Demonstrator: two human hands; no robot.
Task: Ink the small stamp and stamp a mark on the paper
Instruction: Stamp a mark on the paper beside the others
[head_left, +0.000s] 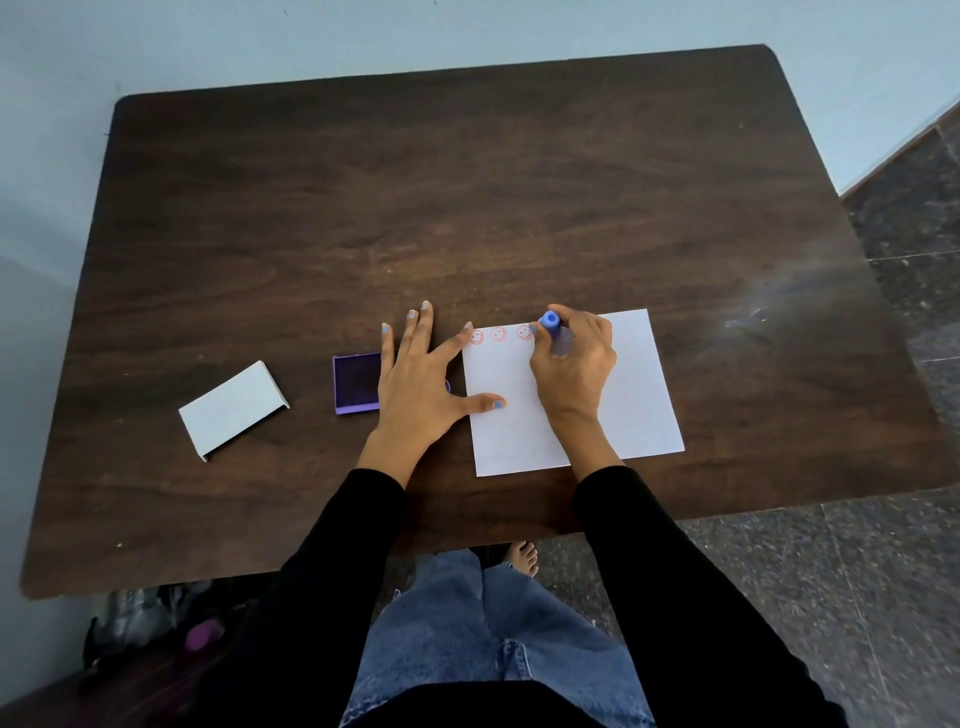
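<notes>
- Stamp (551, 325), small and blue, stands near upright in the right hand (574, 366), whose fingers are closed round its barrel; its face sits at the paper's far edge, though contact with the sheet is hidden by the fingers.
- Nearest the camera, black sleeves (670, 561) reach over the table's front edge above blue jeans and a bare foot on the speckled stone floor.
- On the white paper (644, 405), three red smiley marks (498, 334) run along the far edge from the left corner; the stamp stands just right of the third, so the row's next free spot lies directly under the right hand.
- Spread flat with fingers apart, the left hand (421, 384) grips nothing; its thumb pins the sheet's left margin.
- Beneath that palm's left side lies the purple ink pad (356, 382), partly covered, with its white lid (234, 410) well apart farther left.
- Beyond stretches bare dark wood-grain tabletop (467, 197), backed by a pale blue wall.
</notes>
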